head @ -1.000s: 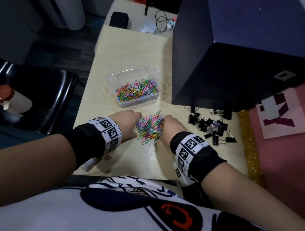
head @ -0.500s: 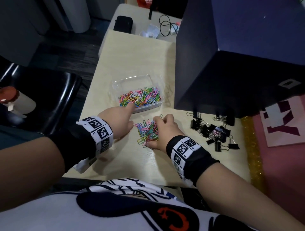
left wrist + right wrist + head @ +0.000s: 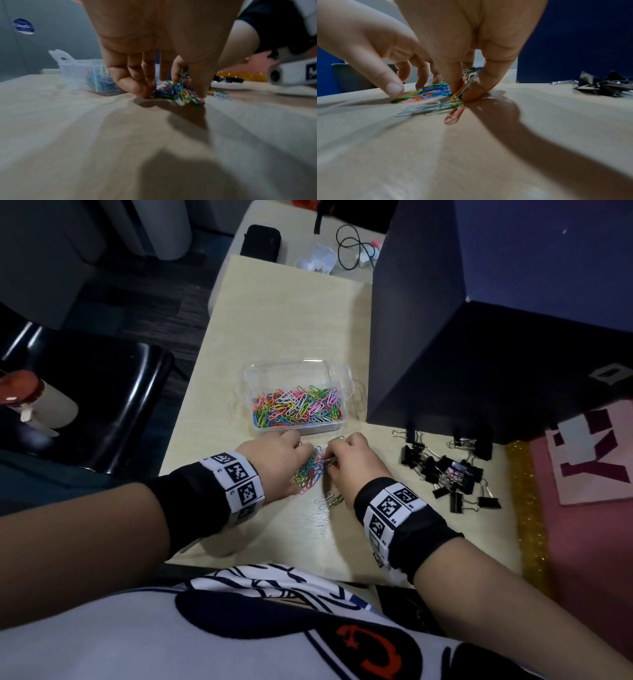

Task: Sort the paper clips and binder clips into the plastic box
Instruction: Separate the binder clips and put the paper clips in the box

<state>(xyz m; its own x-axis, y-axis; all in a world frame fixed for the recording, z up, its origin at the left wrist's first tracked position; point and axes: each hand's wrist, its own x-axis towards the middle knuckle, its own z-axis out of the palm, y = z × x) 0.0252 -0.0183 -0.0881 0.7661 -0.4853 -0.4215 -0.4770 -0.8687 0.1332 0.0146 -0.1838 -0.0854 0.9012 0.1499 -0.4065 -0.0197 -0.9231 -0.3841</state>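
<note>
A clear plastic box (image 3: 337,371) on the pale table holds a layer of coloured paper clips (image 3: 298,407). In front of it lies a small loose heap of paper clips (image 3: 310,472) between my two hands. My left hand (image 3: 291,455) has its fingers and thumb curled down round the heap (image 3: 175,93). My right hand (image 3: 465,89) pinches a bunch of clips (image 3: 470,77) between thumb and finger, tips on the table. A few stray clips (image 3: 330,499) lie by my right wrist. Black binder clips (image 3: 445,472) are heaped to the right.
A large dark blue box (image 3: 479,320) stands close behind the binder clips and right of the plastic box. A pink board (image 3: 582,508) with a gold glitter edge lies at the far right. A black chair (image 3: 85,405) is left of the table edge.
My left hand, which pointed toward the box half a second ago, has come back onto the heap. Both hands have closed in and the heap between them is tighter; a few clips trail behind.
</note>
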